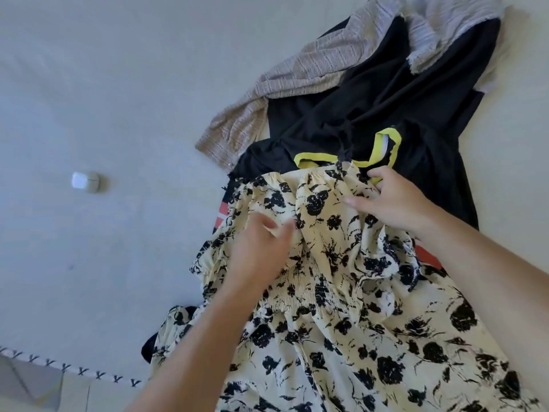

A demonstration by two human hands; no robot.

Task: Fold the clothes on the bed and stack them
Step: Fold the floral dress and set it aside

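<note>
Both hands on the floral dress (341,292) – left hand (261,242) pinches a fold near the bodice, right hand (395,203) grips the top hem. Dress lies on the bed (104,84); black garment (401,114) just beyond right hand, beige knit (297,72) further out.
</note>
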